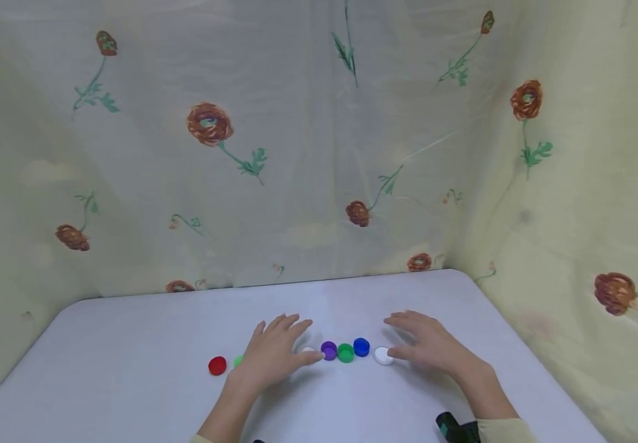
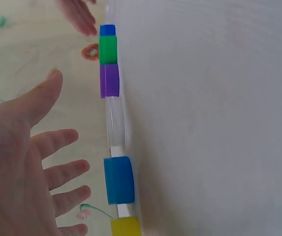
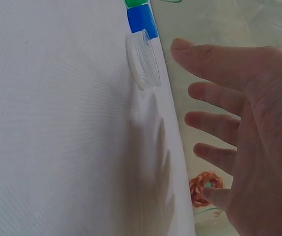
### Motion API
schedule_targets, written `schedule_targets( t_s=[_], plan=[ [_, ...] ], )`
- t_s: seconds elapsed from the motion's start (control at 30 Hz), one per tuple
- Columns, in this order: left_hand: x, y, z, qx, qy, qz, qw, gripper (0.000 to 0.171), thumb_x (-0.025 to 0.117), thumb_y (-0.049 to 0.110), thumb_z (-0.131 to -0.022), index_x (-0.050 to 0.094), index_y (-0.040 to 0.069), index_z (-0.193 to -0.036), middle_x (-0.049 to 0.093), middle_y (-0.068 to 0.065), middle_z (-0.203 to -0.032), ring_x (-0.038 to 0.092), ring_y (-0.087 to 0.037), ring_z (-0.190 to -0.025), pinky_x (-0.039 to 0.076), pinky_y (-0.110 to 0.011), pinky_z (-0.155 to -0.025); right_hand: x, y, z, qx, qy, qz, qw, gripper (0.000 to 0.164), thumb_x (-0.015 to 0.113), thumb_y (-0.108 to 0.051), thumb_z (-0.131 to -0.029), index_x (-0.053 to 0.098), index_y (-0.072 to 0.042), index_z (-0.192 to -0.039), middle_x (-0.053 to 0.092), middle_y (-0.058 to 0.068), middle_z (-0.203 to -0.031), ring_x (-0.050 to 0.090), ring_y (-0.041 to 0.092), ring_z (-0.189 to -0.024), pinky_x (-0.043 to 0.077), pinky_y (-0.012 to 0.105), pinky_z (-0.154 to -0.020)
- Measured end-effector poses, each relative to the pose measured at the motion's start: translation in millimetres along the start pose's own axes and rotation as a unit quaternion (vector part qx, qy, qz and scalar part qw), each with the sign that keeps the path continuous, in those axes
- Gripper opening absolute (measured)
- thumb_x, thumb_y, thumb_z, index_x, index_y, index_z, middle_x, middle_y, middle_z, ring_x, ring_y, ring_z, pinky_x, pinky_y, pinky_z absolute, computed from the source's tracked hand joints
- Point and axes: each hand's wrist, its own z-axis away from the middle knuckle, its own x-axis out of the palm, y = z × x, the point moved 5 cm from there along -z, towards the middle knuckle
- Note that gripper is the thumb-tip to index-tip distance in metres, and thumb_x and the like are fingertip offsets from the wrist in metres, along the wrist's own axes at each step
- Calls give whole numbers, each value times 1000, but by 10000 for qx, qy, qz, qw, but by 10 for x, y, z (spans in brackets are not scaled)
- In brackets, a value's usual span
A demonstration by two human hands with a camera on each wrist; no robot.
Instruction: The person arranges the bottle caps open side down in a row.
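Left hand [image 1: 271, 357] and right hand [image 1: 432, 344], fingers apart, above a white surface [image 1: 130, 344] with shallow round caps [image 1: 328, 351].
The row lies in from the far edge, running from a smooth red cap [image 1: 217, 365] to a clear ribbed cap [image 1: 381, 355] near the right thumb; opaque purple, green and blue caps [image 1: 361, 347] show between the hands. Flat room stretches from the red cap to the left edge; a flowered sheet [image 1: 296, 209] rises past the far edge.

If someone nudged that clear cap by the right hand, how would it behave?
The clear cap looks thin-walled, so probably light. Its ridged side should give some grip. Lying flat, it would likely slide rather than tip.
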Motion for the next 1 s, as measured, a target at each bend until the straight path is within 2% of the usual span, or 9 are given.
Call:
schedule_targets(
  t_s=[0.4,0.7,1.0],
  plan=[
    [75,154,-61,128,-57,-57,9999,73,61,66,-86,48,28,-147,45,-6,-155,34,-33,-148,20,-67,-118,22,-18,-8,155,-111,-7,9998,51,73,-39,-86,65,-15,-130,60,10,-141,46,37,-138,32,63,-113],
    [89,238,-87,353,-81,-22,9993,70,63,64,-87,50,28,-145,48,-4,-153,38,-31,-146,23,-67,-117,52,-18,0,467,-245,-169,9985,50,73,-39,-86,65,-17,-130,58,8,-143,46,35,-139,33,61,-114],
    [120,313,-137,453,-154,-79,9988,70,63,64,-87,51,27,-145,51,-4,-151,41,-30,-145,25,-66,-116,50,-29,3,410,-239,-47,9989,49,74,-36,-85,66,-16,-129,60,8,-141,47,35,-138,34,60,-113]
  ],
)
